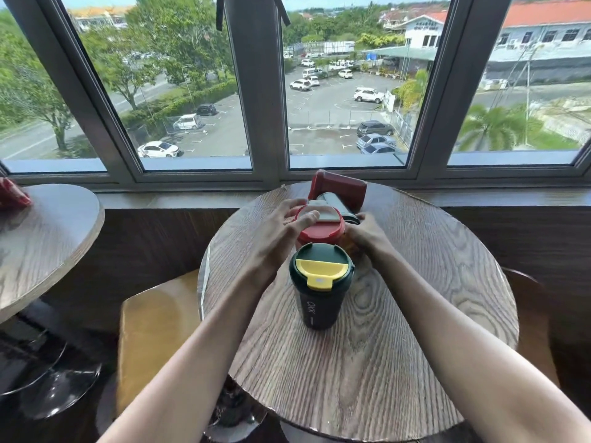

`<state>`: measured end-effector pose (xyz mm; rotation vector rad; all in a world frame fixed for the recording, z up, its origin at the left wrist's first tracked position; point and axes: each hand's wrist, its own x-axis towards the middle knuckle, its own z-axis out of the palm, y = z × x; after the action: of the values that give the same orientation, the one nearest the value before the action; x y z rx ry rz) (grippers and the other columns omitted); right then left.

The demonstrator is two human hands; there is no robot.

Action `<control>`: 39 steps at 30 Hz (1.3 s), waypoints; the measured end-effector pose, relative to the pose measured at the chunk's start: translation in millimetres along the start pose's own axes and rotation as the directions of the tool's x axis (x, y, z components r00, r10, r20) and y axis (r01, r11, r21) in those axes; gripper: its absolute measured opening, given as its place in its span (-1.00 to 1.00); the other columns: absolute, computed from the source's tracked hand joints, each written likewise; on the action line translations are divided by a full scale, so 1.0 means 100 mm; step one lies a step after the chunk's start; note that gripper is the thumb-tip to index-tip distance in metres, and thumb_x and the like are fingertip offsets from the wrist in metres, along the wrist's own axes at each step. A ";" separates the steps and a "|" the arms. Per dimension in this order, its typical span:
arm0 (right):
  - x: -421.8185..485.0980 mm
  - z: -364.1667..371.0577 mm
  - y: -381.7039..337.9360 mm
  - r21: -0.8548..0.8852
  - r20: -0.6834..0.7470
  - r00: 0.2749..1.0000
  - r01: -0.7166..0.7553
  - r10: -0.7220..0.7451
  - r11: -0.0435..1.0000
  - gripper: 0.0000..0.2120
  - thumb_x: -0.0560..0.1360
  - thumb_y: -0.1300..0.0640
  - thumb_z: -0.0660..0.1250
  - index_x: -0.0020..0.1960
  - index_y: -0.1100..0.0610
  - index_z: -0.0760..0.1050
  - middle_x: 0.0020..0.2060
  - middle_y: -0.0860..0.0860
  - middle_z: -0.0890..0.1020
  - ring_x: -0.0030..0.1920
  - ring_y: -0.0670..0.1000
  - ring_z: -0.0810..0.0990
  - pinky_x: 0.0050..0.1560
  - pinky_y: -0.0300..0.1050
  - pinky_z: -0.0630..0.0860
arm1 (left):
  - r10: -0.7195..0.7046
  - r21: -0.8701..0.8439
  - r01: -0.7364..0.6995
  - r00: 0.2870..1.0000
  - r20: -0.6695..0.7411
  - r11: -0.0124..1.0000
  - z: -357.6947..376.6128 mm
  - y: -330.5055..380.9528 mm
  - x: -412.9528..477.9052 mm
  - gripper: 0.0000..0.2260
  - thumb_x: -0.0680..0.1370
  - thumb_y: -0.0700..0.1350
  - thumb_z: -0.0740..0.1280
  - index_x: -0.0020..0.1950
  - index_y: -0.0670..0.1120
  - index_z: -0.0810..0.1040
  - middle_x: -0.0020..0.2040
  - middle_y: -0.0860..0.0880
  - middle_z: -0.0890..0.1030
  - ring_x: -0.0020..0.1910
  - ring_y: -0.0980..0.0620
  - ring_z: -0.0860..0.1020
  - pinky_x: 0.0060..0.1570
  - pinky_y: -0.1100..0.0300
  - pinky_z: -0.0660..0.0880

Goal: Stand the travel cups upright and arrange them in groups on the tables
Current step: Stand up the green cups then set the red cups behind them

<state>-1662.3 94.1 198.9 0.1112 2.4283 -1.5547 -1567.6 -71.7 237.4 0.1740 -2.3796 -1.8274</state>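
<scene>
Head view: a round wood-grain table [399, 314] stands against a window overlooking a car park, with a second round table [48, 244] to the left, well apart. Nearest the viewer, a dark green travel cup with a yellow flip lid [320, 284] stands upright. Just behind it, a red-lidded travel cup [319, 223] is upright or nearly so; the left hand [281, 231] rests curled fingers over its lid, and the right hand [367, 233] wraps its far side, though the grip there is partly hidden. Behind these, two more cups lie on their sides: a red one [339, 183] and a dark one [335, 203]. A red object [12, 193] sits at the edge of the left table. Judged progress: early, with one cup placed, one being set, and at least two yet to be stood up and grouped.
</scene>
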 end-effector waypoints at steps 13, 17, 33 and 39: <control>-0.49 -0.43 0.13 -0.073 -0.307 0.943 0.112 -0.129 0.991 -0.25 0.27 -0.29 0.47 0.33 0.05 0.38 0.23 0.10 0.49 0.24 0.15 0.51 0.25 0.11 0.51 | -0.003 -0.109 0.006 1.000 0.026 0.994 0.06 -0.11 0.15 -0.56 0.42 -0.09 0.44 0.25 0.22 0.50 0.23 -0.13 0.56 0.13 -0.09 0.62 0.12 -0.02 0.61; -0.74 -0.60 -0.11 -0.417 -0.253 0.957 0.026 -0.144 0.908 -0.31 0.34 -0.38 0.32 0.35 -0.05 0.36 0.28 0.08 0.51 0.29 0.19 0.50 0.23 0.04 0.39 | -0.013 -0.145 0.019 0.999 0.047 0.989 0.07 -0.13 0.16 -0.58 0.43 -0.11 0.44 0.23 0.23 0.51 0.23 -0.12 0.56 0.11 -0.07 0.63 -0.04 0.11 0.61; -0.98 -0.77 -0.03 -0.287 -0.070 0.983 0.141 -0.167 0.948 -0.22 0.47 -0.45 0.09 0.46 0.07 0.38 0.40 0.12 0.48 0.34 0.14 0.45 0.28 0.05 0.37 | -0.026 -0.287 -0.007 0.993 -0.112 0.958 0.10 -0.45 -0.37 -0.32 0.44 0.42 0.21 0.45 0.06 0.35 0.36 -0.02 0.50 0.31 0.03 0.50 0.36 -0.14 0.37; -1.13 -0.76 0.49 0.317 0.149 0.958 0.188 -0.245 0.929 -0.48 0.46 -0.05 0.47 0.36 0.00 0.40 0.02 -0.17 0.64 -0.09 -0.22 0.57 -0.15 -0.27 0.40 | 0.019 -0.351 -0.023 1.000 -0.014 0.936 0.19 -0.73 -0.95 -0.38 0.43 0.33 0.34 0.33 -0.04 0.47 0.21 0.04 0.63 0.23 0.10 0.57 0.18 0.05 0.46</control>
<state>-1556.5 191.5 214.6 -0.2480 2.1041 -1.9288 -1476.6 -55.7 158.5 0.1170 -1.9923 -2.1933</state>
